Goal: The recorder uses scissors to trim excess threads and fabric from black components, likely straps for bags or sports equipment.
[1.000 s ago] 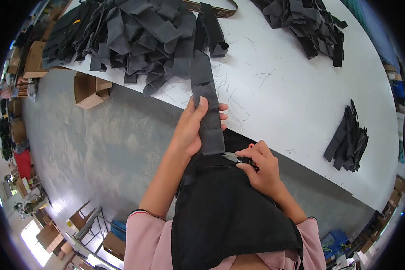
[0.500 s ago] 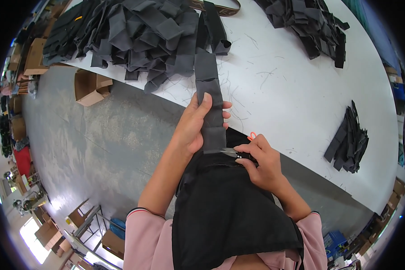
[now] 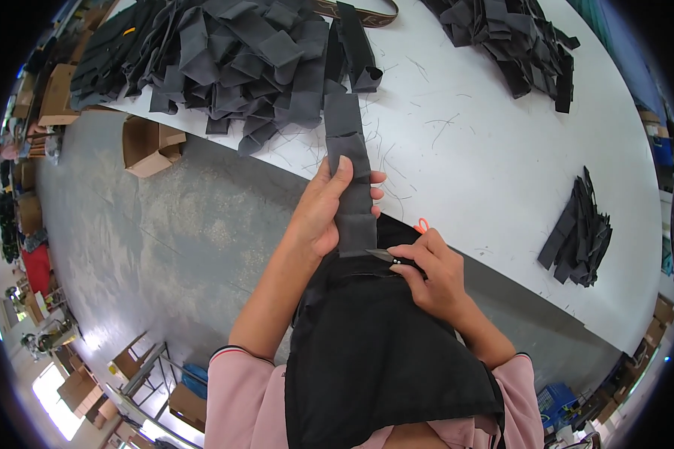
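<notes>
The right fingers (image 3: 413,253) hide part of the small snips (image 3: 382,256).

Worn on the person's head, the single wide fisheye view looks steeply down past the apron (image 3: 389,352) toward the table (image 3: 479,165). The left hand (image 3: 326,203) and right hand (image 3: 436,273) sit near, mid-frame; the floor (image 3: 195,232) lies farther off, and edges bend toward the dark rim.

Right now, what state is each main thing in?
Fabric strip: held out lengthwise
Snips: blades at the strip's near end
Left grip: closed on strip
Right grip: closed on snips
Large pile: loosely heaped
Small bundle: bunched together
Cardboard box: open
White table: thread-littered
</notes>
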The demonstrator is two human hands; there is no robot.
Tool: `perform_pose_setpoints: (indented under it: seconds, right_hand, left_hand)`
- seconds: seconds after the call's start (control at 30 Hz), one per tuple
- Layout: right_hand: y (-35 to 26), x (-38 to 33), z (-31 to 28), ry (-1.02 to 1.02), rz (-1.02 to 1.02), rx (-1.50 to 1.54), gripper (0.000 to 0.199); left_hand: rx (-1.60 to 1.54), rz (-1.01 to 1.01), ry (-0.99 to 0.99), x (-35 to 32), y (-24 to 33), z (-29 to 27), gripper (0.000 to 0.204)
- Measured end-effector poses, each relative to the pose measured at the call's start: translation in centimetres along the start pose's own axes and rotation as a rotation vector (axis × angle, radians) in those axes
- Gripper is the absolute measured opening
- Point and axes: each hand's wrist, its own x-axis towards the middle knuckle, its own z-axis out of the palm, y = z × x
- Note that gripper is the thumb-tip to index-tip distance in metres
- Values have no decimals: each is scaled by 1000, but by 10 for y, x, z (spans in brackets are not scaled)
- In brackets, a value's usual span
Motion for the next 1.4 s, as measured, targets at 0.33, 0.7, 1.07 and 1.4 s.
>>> perform_pose_setpoints:
  seconds: [0.33,0.7,1.07,1.4]
  right_hand:
    - [-10,-1,-5,65,-10,50,26]
    - [-15,30,-2,-171,-143,-69,28]
    - [-15,30,-10,-238,-245,-187,22]
    - [-12,19,-16,-196,-49,79,29]
  left_hand:
    - [34,25,6,-2,3,6,33]
    - [99,-5,-14,-1,-2,8,33]
    - [67,-85,-37,0,-4,9,32]
    - [53,-84,-67,-1,-1,11,36]
